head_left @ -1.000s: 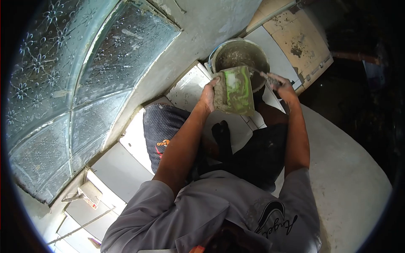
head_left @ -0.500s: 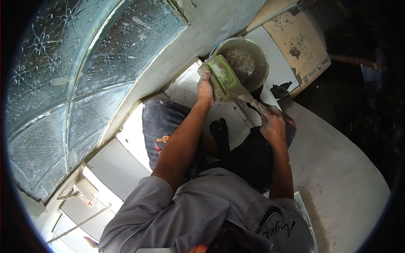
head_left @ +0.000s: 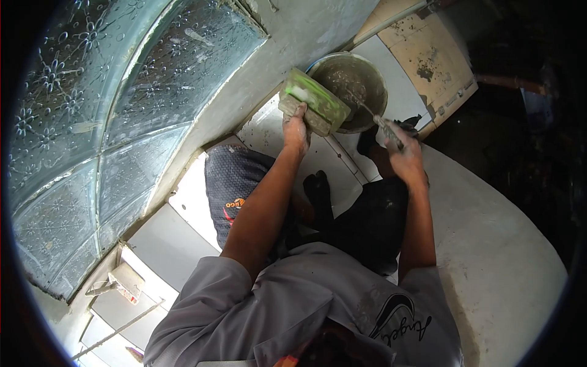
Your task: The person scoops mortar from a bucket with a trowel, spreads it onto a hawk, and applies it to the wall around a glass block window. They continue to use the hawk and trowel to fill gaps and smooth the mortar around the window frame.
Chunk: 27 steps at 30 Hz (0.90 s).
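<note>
My left hand (head_left: 296, 133) is closed around a green plastering float (head_left: 317, 103), its face smeared with grey mortar. The float is tilted beside the near left rim of a bucket (head_left: 384, 82). Wet grey mortar (head_left: 343, 79) lies inside that bucket. In my right hand (head_left: 405, 158) is the mortar-coated handle of a trowel (head_left: 380, 122). The trowel's thin neck reaches over the bucket's rim, and its blade is hard to make out against the mortar. The float and the trowel are apart.
Patterned glass panes (head_left: 67, 116) and a plastered wall (head_left: 306, 37) rise on the left. White and grey tiles (head_left: 174, 241) lie below them. A second float-like tool (head_left: 126, 282) rests at lower left. A curved pale ledge (head_left: 495, 226) runs along the right, beside a dark area.
The trowel has left the float's face and moved right, its front end now in the bucket. My right hand has shifted right. The float has turned and looks flatter.
</note>
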{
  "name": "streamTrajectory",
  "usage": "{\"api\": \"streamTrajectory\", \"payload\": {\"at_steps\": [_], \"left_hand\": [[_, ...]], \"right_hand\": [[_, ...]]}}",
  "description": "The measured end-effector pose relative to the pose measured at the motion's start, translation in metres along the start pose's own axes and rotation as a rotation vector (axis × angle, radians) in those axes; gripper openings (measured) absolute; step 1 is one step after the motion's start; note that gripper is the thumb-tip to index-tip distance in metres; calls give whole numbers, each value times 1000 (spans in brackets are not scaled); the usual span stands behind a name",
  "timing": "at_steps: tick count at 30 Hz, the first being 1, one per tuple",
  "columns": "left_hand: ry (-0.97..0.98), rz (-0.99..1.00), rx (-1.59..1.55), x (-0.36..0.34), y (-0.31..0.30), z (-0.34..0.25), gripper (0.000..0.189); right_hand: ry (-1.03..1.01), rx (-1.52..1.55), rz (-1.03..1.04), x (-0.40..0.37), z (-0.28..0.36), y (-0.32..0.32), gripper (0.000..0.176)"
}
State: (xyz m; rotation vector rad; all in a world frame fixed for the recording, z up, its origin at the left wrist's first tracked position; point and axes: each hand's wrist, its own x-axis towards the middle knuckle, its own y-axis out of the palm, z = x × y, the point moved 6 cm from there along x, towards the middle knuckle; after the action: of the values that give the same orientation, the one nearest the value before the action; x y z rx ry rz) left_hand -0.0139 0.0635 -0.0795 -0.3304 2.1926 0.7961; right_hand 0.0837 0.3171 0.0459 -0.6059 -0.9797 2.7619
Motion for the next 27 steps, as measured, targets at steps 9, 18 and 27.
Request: {"api": "streamTrajectory", "payload": {"at_steps": [9, 18, 27], "left_hand": [[-20, 130, 105, -18, 9, 7, 54], [-133, 178, 64, -16, 4, 15, 52], [-452, 361, -28, -25, 20, 22, 52]], "right_hand": [[138, -266, 64, -51, 36, 64, 58], [-65, -33, -236, 17, -17, 8, 46], [576, 1288, 270, 19, -76, -7, 32]]}}
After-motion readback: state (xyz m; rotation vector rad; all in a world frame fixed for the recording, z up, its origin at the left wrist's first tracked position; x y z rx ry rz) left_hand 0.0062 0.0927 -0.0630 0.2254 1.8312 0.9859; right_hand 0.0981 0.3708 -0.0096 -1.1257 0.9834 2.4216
